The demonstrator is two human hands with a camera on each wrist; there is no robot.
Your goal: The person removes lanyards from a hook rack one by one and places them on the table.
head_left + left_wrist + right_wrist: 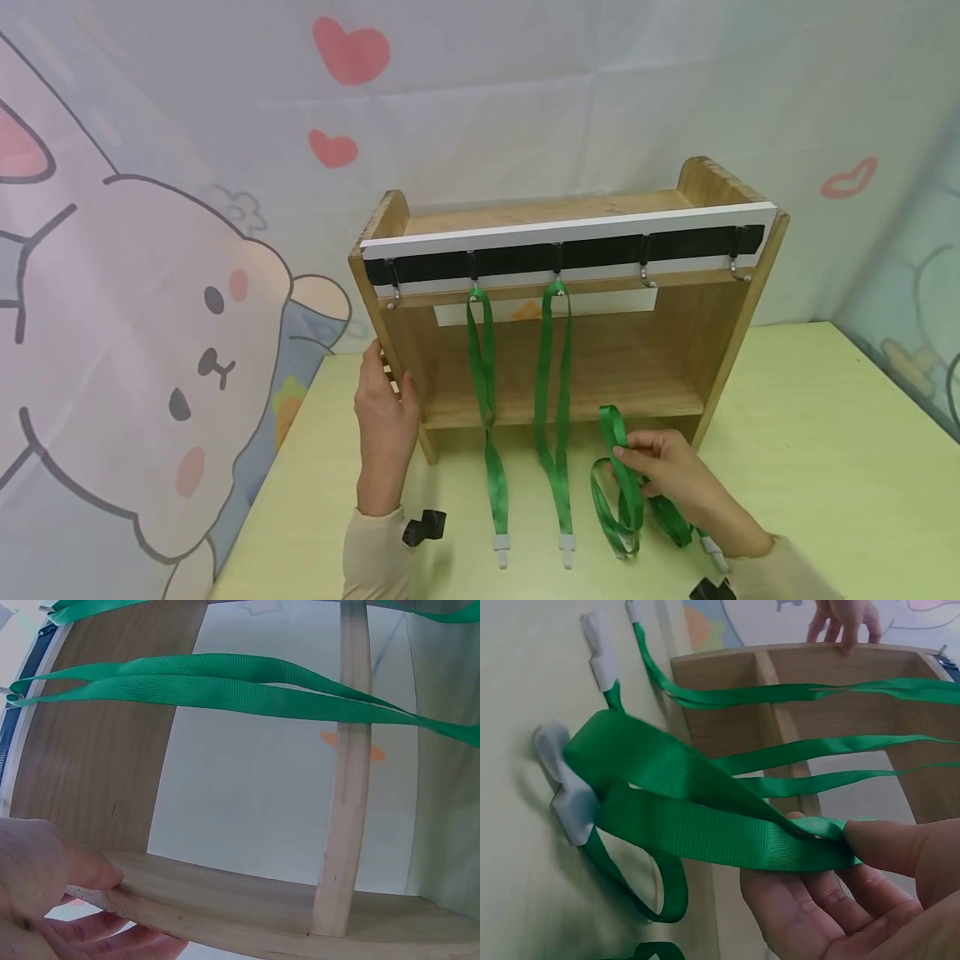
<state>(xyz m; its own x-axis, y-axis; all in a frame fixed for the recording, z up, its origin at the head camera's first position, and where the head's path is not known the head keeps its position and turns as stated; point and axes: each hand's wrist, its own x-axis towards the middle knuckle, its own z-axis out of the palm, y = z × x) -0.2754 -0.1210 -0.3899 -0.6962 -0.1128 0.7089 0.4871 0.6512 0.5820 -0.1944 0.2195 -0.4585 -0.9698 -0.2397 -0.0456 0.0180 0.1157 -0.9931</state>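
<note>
A wooden shelf (570, 367) stands on the table, a hook strip (600, 250) along its top front. My left hand (386, 425) grips its left side panel, the thumb (94, 868) inside and the fingers outside. In front of the lower right of the shelf, my right hand (678, 475) pinches a green lanyard (615, 433) between thumb and fingers. Its strap hangs in loops, and a pale clip (566, 784) shows in the right wrist view. Two green lanyards, one left (487, 417) and one right (553, 417), hang from the second and third hooks.
The outer hooks, such as the far right one (737, 267), carry no lanyard. More green strap (670, 521) and a white clip (714, 552) lie below my right hand on the pale yellow table (825, 467). A printed cloth (600, 100) hangs behind.
</note>
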